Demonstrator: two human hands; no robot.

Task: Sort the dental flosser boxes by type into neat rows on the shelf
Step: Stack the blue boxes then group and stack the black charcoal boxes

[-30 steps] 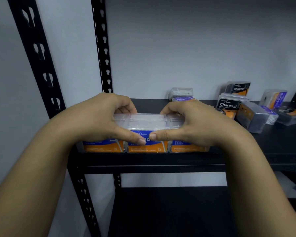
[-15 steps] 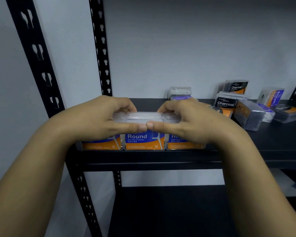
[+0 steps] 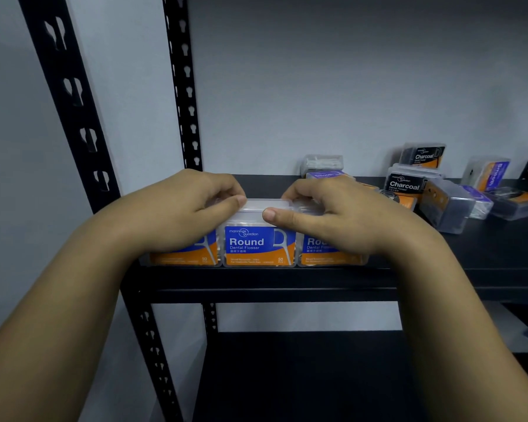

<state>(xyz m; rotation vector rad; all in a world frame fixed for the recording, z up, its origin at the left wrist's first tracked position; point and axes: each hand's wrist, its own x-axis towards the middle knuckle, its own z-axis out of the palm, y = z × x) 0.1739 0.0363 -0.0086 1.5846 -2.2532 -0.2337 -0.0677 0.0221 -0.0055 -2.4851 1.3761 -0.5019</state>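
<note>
Our left hand (image 3: pixel 180 214) and right hand (image 3: pixel 333 220) curl over three clear Round flosser boxes (image 3: pixel 258 246), side by side at the shelf's (image 3: pixel 287 281) front edge, thumbs pinching the middle box's lid. At two o'clock, Charcoal boxes (image 3: pixel 407 184) and Smooth boxes (image 3: pixel 489 175) lie jumbled, bare shelf in front of them.

Front edge left: blocked by three Round boxes (image 3: pixel 259 245) side by side.
Behind row: bare shelf (image 3: pixel 265 185) to wall.
Right half: cluttered with loose boxes (image 3: pixel 439 193).
Far left: hemmed by upright post (image 3: pixel 73 117).
</note>
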